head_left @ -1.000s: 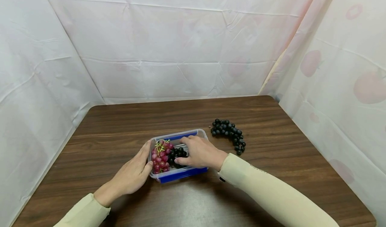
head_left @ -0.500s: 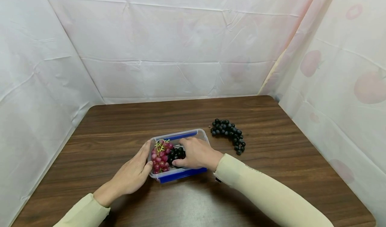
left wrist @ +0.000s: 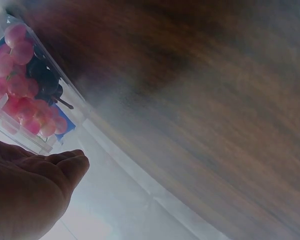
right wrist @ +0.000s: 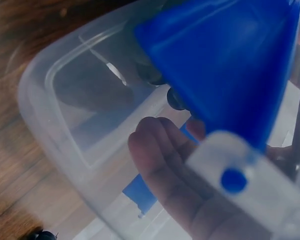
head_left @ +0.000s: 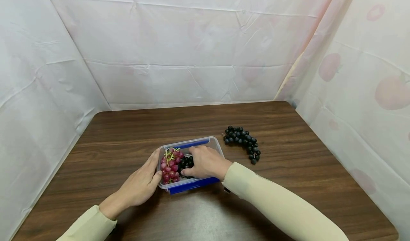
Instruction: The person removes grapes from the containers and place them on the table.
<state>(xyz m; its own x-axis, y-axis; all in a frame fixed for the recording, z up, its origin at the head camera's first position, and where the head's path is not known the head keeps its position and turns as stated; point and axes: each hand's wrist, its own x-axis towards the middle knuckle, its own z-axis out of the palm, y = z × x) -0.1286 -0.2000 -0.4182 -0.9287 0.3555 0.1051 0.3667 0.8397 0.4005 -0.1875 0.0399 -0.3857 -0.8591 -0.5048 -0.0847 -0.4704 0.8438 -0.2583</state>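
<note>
Black round grapes (head_left: 187, 162): bunched in the middle of the clear rectangular plastic box (head_left: 215, 143), just right of the red round grapes (head_left: 169, 167) and apparently touching them.
Red grapes: fill the left end, so both bunches lie side by side, which likely leaves room at the right.
Right hand (head_left: 206, 162): reaches into the box from the right; its grip is apart, thumb on the near side and fingers on the far side of the black grapes, as if to shepherd them. How firmly it presses cannot be told.
Left hand (head_left: 137, 184): fingers straight, grip not closed on anything, laid along the left end wall, probably as a brace against sliding.
Second bunch of black round grapes (head_left: 241, 138): curved on the brown wood-grain bench (head_left: 134, 127), behind and right of the box, apart from it and touched by neither hand.
Hidden: the right hand covers much of the box floor and part of the black grapes.
Cut off: the left wrist view catches only a corner of the box.
Hard to make out: in the right wrist view, a blue plastic flap (right wrist: 220, 65) blocks most of the fruit, and a pale translucent strip (right wrist: 215, 152) is unclear.
</note>
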